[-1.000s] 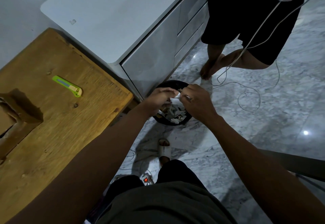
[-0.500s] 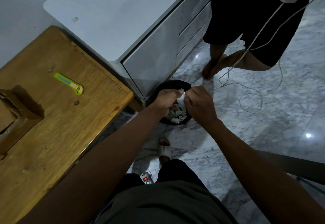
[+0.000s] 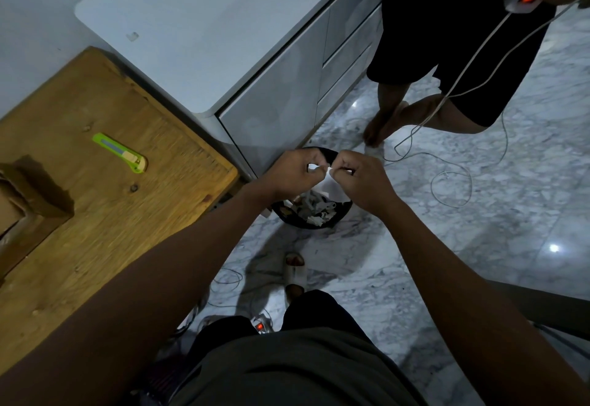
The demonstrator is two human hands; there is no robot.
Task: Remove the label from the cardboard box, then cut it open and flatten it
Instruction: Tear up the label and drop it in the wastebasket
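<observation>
Both hands are held together over the black bin (image 3: 343, 211) on the marble floor. Left hand (image 3: 292, 171) and right hand (image 3: 362, 179) are each pinched shut on the same white scrap, taken to be the peeled label (image 3: 330, 185); print is not readable from here, so that is a probable ID only. A loose flap of it hangs down from between the fingers, above the paper scraps already in the bin.

The cardboard box (image 3: 19, 214) is at 9 o'clock from the hands, well apart, on the wooden table (image 3: 127, 214) at the frame edge; only part of it is seen, and it reads as not yet cut. The green utility knife (image 3: 121, 152) lies on the table at about 10 o'clock from the hands, untouched.

Step in hand: label is being torn or balled up for disposal. To do it well:
- Hands should be kept directly over the bin opening so no pieces land on the floor.
- Adhesive side should be folded inward so it releases cleanly from the fingers.
- Release low, close to the rim.

A second person's legs and trailing white cable (image 3: 447, 179) sit at 1–3 o'clock; they should be avoided when turning to the table.
</observation>
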